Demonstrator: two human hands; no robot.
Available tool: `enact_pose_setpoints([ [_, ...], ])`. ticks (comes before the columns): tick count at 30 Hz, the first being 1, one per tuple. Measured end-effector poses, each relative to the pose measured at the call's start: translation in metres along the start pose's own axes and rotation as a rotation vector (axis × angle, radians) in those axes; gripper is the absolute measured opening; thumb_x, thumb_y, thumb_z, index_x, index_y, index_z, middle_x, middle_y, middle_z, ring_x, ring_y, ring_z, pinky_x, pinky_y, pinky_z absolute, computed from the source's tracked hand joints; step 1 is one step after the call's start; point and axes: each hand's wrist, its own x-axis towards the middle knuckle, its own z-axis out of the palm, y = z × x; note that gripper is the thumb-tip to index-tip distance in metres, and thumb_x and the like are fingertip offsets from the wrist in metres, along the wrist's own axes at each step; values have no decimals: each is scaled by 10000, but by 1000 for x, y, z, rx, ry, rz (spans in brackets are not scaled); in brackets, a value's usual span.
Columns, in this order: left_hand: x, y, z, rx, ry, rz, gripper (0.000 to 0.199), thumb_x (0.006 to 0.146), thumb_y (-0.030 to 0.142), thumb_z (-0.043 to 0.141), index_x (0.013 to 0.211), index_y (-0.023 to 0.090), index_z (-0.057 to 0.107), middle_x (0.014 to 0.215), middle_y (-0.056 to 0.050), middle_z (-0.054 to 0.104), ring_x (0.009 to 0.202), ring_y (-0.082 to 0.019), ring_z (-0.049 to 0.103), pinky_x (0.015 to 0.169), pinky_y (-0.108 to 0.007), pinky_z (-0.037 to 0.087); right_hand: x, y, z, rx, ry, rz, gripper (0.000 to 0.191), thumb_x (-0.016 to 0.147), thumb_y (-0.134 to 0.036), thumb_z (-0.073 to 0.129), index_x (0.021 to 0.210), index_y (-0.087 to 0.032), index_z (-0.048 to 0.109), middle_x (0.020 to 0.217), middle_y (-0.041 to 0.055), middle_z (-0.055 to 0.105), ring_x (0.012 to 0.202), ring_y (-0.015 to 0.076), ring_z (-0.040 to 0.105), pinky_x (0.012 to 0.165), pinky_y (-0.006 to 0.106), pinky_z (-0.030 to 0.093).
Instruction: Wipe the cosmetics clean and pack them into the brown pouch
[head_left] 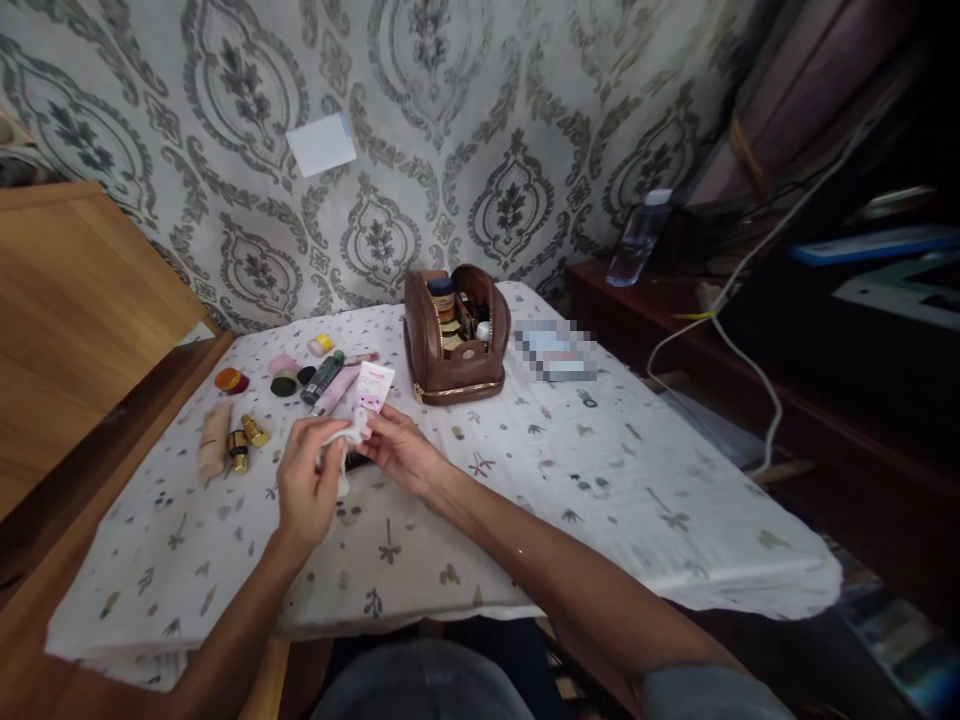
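Note:
My right hand [401, 447] grips a small white and pink squeeze tube [373, 385], its flat end pointing up and away. In my left hand [306, 478] a white wipe [343, 440] is pinched, pressed against the tube's lower end. Just beyond my hands lie a dark green-capped bottle [324, 377] and a pink tube [337, 390]. Something dark on the table is partly hidden beneath my hands. A brown makeup bag [459, 375] stands unzipped behind my right hand, with jars and bottles inside.
On the left are a beige foundation tube [215, 440], gold and black small bottles [238, 452], an orange-red jar [231, 380] and several small lids. A blurred flat item [556, 350] lies right of the bag. A clear bottle [637, 240] stands on the dark side table.

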Motion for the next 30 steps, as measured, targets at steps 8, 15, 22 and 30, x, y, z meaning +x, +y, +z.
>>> enact_pose_setpoints([
  [8,1,-8,11,-637,75,-780,373,686,454,812,926,205,673,798,15,653,683,-134,587,617,-207,476,0,5,1,-280,44,-209,387,504,-327,916,787,-160,710,693,-34,677,627,94,566,663,232,470],
  [15,0,6,17,-781,-82,-957,464,542,412,901,851,162,662,628,60,577,477,-72,494,445,-171,394,-2,-3,1,-449,86,-360,423,606,-495,842,841,-166,719,726,-19,675,600,91,520,574,216,423],
  [22,-10,13,22,-733,-325,-750,408,709,467,812,923,141,692,774,2,635,694,-108,551,628,-184,451,-2,-5,-2,-351,143,-229,545,582,-594,832,881,-183,636,708,-5,667,622,129,596,568,238,458],
  [30,-10,-6,9,-668,-284,-706,380,807,481,725,991,154,666,733,23,607,599,-90,503,547,-182,391,-15,-18,-11,-450,31,-96,500,572,-376,890,952,-197,619,834,-12,680,714,130,604,658,239,485],
])
